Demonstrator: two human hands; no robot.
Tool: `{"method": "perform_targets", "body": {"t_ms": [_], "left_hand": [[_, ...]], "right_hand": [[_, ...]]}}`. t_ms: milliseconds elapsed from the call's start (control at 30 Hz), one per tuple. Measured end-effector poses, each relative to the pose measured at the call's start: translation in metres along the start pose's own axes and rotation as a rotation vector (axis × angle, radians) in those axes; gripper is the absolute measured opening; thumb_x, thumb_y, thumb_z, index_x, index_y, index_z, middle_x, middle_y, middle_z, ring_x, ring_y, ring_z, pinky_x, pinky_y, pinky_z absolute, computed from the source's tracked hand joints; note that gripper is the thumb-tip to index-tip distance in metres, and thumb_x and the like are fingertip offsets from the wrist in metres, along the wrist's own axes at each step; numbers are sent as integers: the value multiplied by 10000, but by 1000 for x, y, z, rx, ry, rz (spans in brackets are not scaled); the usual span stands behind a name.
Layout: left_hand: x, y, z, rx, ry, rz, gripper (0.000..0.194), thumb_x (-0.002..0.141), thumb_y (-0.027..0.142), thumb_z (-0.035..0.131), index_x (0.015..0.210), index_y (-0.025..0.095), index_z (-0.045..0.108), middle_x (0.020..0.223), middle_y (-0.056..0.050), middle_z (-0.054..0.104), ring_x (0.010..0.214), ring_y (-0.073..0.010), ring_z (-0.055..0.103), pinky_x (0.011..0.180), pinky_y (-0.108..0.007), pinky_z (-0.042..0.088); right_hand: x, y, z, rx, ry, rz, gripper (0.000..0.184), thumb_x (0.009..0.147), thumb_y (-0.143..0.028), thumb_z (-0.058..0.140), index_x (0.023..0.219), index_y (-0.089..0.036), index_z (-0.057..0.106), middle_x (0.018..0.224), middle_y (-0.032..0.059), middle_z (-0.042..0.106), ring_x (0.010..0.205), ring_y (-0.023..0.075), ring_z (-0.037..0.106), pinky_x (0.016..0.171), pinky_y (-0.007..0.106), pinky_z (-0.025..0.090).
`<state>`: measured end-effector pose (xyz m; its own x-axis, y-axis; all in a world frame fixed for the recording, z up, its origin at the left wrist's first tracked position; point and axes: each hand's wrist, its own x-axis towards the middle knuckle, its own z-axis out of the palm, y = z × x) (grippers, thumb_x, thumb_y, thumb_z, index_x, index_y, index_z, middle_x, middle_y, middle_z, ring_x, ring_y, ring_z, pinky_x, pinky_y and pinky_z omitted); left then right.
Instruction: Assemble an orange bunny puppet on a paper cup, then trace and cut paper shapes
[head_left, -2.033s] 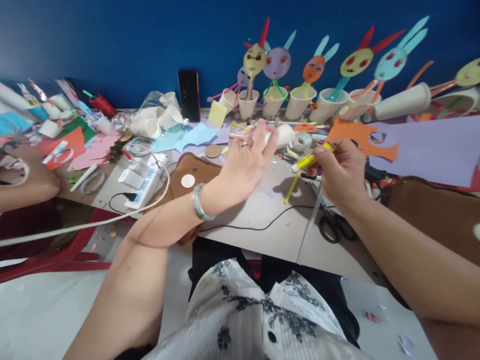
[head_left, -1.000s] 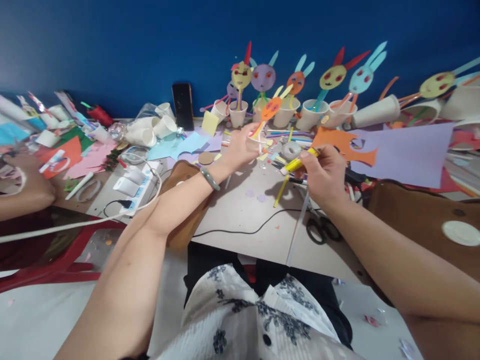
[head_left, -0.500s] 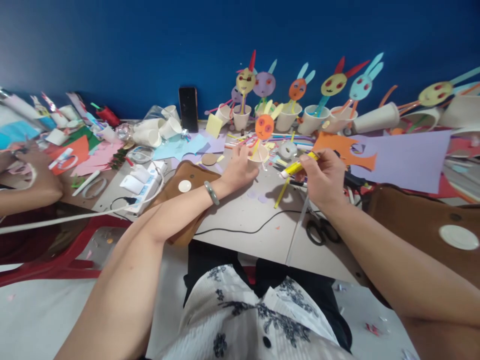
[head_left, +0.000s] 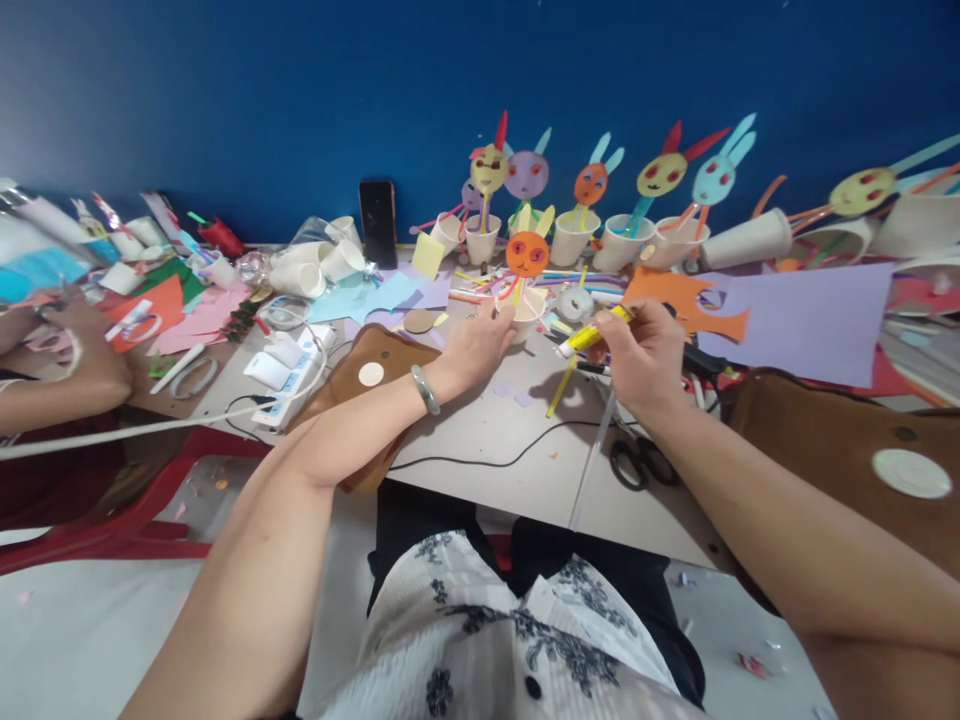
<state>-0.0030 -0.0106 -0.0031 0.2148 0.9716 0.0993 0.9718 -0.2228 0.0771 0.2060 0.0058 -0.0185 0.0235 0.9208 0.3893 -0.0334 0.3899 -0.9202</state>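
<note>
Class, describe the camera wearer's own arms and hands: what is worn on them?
The left hand and right hand are gloveless, and no sleeves cover the forearms. A smooth, rounded, greyish-green bangle circles the left wrist; nothing shows on the right wrist.

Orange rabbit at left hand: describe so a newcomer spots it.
Along the blue wall runs a row of paper rabbits. In front, at the left hand, is the orange rabbit. Yellow ears set it apart from the blue-eared orange one behind.
</note>
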Motion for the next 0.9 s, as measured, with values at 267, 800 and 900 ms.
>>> {"method": "perform_targets", "body": {"t_ms": [267, 800, 900], "left_hand": [[9, 5, -10, 56, -18, -9, 349, 1146, 379, 471, 1333, 154, 662, 1191, -160, 778, 1061, -256, 757, 786, -306, 488], [-88, 21, -12, 111, -158, 462, 246, 1041, 98, 514, 1113, 96, 749, 854, -140, 797, 803, -264, 814, 609, -317, 545], [-92, 21, -3, 117, -233, 477, 312, 1018, 45, 491, 1239, 52, 711, 854, -147, 802, 785, -268, 821, 607, -330, 564]], "right_hand": [[-2, -2, 1, 30, -40, 16, 550, 795, -607, 924, 755, -253, 504, 564, -60, 546, 449, 100, 483, 426, 259, 393], [-16, -8, -1, -230, -183, -83, 472, 820, -588, 887, 843, -240, 570, 697, -22, 642, 528, 124, 619, 499, 261, 501], [-23, -12, -1, -346, -304, -197, 324, 874, -471, 851, 872, -239, 624, 766, 15, 688, 589, 141, 635, 563, 289, 515]]}}
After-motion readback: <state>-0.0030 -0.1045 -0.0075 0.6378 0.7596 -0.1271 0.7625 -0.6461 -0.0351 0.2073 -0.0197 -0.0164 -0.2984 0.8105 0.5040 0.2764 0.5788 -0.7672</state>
